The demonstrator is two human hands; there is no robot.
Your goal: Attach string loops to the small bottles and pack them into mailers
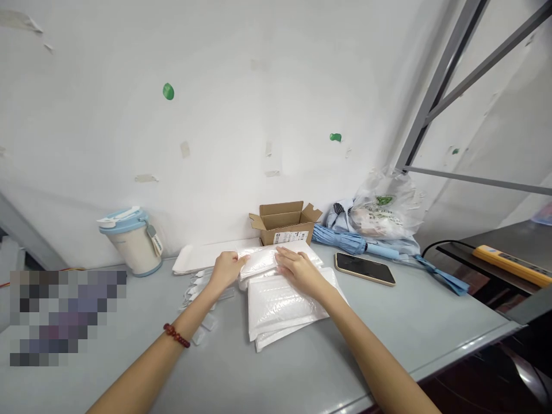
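A stack of white bubble mailers [284,307] lies in the middle of the grey table [431,322]. My left hand [226,268] grips the left edge of the top white mailer [265,260], thumb on top, fingers curled under it. My right hand [297,268] lies flat on the same mailer, fingers stretched out and pressing down. A red bead bracelet [176,335] is on my left wrist.
An open cardboard box [284,222] stands by the wall behind the stack. A phone [364,268], a folded blue umbrella [357,244] and a plastic bag [383,210] lie to the right. A lidded cup [131,240], a white tray [198,257] and small white packets [202,287] are on the left.
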